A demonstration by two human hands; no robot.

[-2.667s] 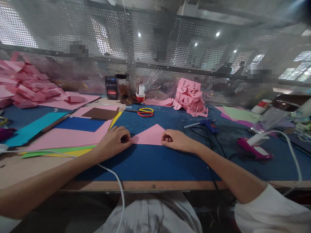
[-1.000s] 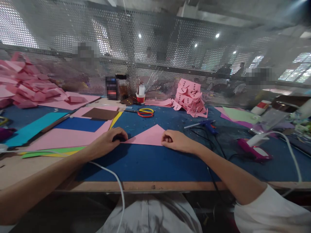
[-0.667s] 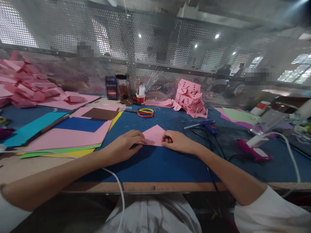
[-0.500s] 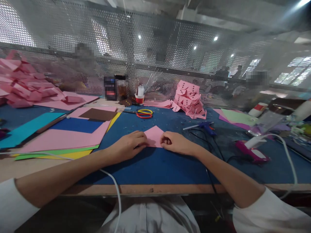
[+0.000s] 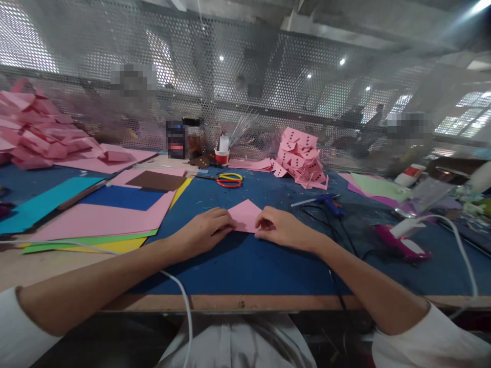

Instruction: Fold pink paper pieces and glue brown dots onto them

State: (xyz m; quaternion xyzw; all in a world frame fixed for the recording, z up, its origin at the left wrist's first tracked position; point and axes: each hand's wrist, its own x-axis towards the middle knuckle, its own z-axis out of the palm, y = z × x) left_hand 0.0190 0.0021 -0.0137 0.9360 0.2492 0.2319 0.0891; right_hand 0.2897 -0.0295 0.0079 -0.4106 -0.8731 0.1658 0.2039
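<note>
A small pink sheet of paper (image 5: 246,214) lies on the blue table mat between my hands, one corner pointing away from me. My left hand (image 5: 215,225) has its fingers curled together at the paper's left corner, pinching or pressing it. At the right corner, my right hand (image 5: 279,227) bends its thumb and forefinger onto the paper. The fingers cover both side corners. Beyond the paper lie scissors (image 5: 229,179) with red and yellow handles. A blue glue gun (image 5: 329,203) rests to the right of my right hand.
Coloured paper sheets (image 5: 111,220) and a pink paper heap (image 5: 38,128) stand left. Dotted pink pieces (image 5: 299,156) are stacked at the back, near a red-and-white cup (image 5: 221,156). A magenta device (image 5: 402,243) sits right. A white cable (image 5: 184,291) crosses the table's front edge.
My right hand's fingers have opened slightly at the paper's right corner. The left hand stays at its corner, and the view has shifted slightly.
</note>
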